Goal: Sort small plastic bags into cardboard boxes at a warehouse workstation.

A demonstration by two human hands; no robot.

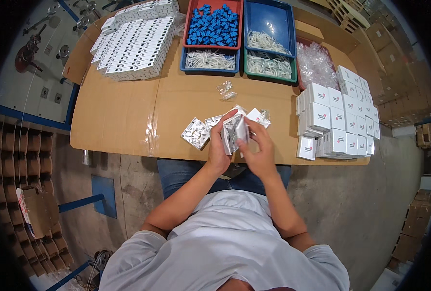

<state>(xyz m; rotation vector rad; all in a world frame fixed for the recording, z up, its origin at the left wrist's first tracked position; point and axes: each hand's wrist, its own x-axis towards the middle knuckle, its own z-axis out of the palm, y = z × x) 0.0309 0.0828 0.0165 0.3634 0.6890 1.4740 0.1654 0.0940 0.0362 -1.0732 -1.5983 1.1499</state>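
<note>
Above the near edge of the cardboard-covered table, my left hand [218, 151] is wrapped round a small white box [230, 136] with a grey-and-silver patterned face. My right hand [261, 151] closes on its other side, thumb and fingers against it. What lies inside or behind the box is hidden by my hands. A similar square white box [195, 134] with a grey pattern lies just left of my hands. Behind them are more white pieces, partly covered, and a small clear plastic bag [264, 118].
Long rows of white boxes [133, 48] stand back left. A red tray [240, 29] of blue plastic plugs and blue and green trays [293, 36] of white pieces sit at the back. Clear bags [314, 65] and stacked white boxes [339, 116] are on the right.
</note>
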